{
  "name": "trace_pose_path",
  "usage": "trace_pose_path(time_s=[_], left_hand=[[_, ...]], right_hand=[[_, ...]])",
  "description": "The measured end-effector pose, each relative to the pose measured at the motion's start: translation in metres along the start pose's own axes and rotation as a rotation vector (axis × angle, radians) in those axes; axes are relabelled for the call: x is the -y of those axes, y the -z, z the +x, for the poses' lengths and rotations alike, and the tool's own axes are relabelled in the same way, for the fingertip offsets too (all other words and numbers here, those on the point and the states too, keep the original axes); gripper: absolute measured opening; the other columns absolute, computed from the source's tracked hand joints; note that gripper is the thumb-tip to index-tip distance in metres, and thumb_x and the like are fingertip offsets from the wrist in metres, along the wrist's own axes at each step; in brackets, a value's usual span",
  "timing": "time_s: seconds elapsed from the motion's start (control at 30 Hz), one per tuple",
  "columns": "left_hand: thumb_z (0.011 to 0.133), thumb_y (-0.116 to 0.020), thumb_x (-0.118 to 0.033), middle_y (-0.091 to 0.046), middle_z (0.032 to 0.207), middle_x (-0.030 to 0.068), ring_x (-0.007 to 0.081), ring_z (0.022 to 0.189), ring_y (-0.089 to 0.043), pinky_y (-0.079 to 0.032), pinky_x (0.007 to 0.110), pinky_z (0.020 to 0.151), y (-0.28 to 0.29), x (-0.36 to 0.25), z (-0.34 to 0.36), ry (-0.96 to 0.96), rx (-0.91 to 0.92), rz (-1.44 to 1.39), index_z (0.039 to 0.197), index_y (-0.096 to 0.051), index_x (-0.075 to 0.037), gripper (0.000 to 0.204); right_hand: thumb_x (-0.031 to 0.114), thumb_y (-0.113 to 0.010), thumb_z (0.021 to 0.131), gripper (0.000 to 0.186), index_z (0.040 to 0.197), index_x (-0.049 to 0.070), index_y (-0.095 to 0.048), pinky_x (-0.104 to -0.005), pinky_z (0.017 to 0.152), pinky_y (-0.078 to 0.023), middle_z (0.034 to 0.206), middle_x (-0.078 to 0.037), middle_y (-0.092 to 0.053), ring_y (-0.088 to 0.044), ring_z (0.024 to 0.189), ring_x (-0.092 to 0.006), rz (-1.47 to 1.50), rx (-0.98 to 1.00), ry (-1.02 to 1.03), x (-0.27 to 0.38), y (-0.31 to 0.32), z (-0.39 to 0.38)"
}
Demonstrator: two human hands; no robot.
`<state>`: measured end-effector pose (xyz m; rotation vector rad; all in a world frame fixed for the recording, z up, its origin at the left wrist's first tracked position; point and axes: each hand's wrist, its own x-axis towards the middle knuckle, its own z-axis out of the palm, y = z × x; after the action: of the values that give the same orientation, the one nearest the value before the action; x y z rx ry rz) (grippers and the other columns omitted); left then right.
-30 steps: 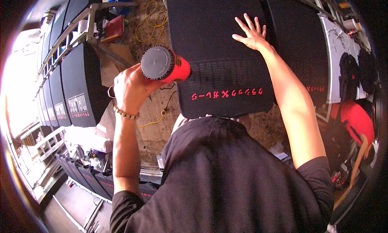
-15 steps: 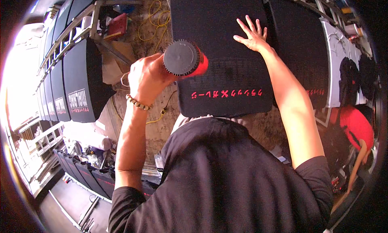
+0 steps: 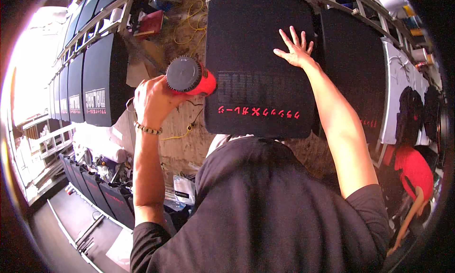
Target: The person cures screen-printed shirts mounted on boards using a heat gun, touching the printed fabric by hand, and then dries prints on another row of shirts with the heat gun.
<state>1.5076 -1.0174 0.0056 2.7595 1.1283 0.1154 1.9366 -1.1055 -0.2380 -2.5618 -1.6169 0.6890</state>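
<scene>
My left hand (image 3: 154, 98) is closed round a red heat gun (image 3: 201, 86) with a round, dark, ribbed rear end facing up. It holds the tool at the left edge of a black, rounded-corner printing platen (image 3: 258, 41) covered in black fabric, which carries faint dark block print and a line of red lettering along its near end. My right hand (image 3: 296, 50) lies on the upper right of this black surface with fingers spread.
Black printed panels (image 3: 99, 79) line a metal rack at left; another (image 3: 348, 60) adjoins at right, beside white fabric (image 3: 398, 74). A yellow cord (image 3: 185, 29) lies below on the plywood floor. A co-worker in red (image 3: 414, 173) bends at lower right; black items (image 3: 116, 202) stand lower left.
My left hand and the heat gun moved rightward over the surface, then back left. My right hand stays spread on it, a little lower in view.
</scene>
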Motion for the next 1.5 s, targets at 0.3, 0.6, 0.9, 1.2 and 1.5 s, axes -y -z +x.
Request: trace_pose_path(time_s=[0.3, 0.6, 0.9, 1.2, 1.5], left_hand=[[0.062, -0.091, -0.053, -0.076, 0.084, 0.0112, 0.0322, 0.078, -0.073, -0.057, 0.043, 0.074, -0.012, -0.012, -0.019, 0.103, -0.021, 0.002, 0.087, -0.079, -0.013, 0.048], [0.061, -0.089, -0.060, -0.076, 0.084, 0.0096, 0.0328, 0.079, -0.073, -0.055, 0.045, 0.080, -0.021, -0.032, -0.013, 0.127, 0.025, 0.034, 0.089, -0.079, -0.014, 0.055], [0.064, -0.087, -0.060, -0.076, 0.081, 0.0088, 0.0306, 0.079, -0.073, -0.054, 0.042, 0.082, -0.008, -0.059, -0.007, 0.078, -0.001, 0.013, 0.090, -0.079, -0.018, 0.051], [0.062, -0.088, -0.058, -0.075, 0.080, 0.0073, 0.0306, 0.078, -0.073, -0.052, 0.043, 0.086, -0.011, -0.070, -0.036, 0.116, -0.035, 0.015, 0.088, -0.078, -0.018, 0.049], [0.065, -0.088, -0.061, -0.077, 0.083, 0.0100, 0.0297, 0.080, -0.074, -0.051, 0.042, 0.093, -0.023, -0.053, -0.075, 0.262, -0.099, 0.044, 0.087, -0.081, -0.016, 0.051]], right_hand=[[0.079, -0.063, 0.086, 0.103, 0.167, 0.048, -0.006, -0.0717, 0.120, 0.016, 0.176, 0.000, 0.018, 0.025, 0.158, -0.0392, 0.012, 0.031, 0.035, -0.003, 0.003, -0.001], [0.077, -0.064, 0.086, 0.105, 0.167, 0.046, -0.004, -0.0728, 0.120, 0.014, 0.176, 0.000, 0.019, 0.025, 0.158, -0.0406, 0.004, 0.053, 0.053, -0.002, 0.007, -0.002], [0.079, -0.063, 0.086, 0.106, 0.168, 0.045, -0.004, -0.0753, 0.119, 0.011, 0.176, -0.001, 0.021, 0.025, 0.158, -0.0425, -0.001, 0.075, 0.066, -0.004, 0.007, -0.001], [0.081, -0.060, 0.086, 0.106, 0.168, 0.045, -0.002, -0.0767, 0.118, 0.010, 0.176, -0.003, 0.022, 0.023, 0.158, -0.0445, -0.029, 0.062, 0.085, -0.009, 0.002, 0.003], [0.083, -0.058, 0.087, 0.106, 0.168, 0.045, -0.001, -0.0774, 0.119, 0.008, 0.175, -0.004, 0.022, 0.023, 0.157, -0.0453, -0.047, 0.047, 0.089, -0.008, 0.000, 0.004]])
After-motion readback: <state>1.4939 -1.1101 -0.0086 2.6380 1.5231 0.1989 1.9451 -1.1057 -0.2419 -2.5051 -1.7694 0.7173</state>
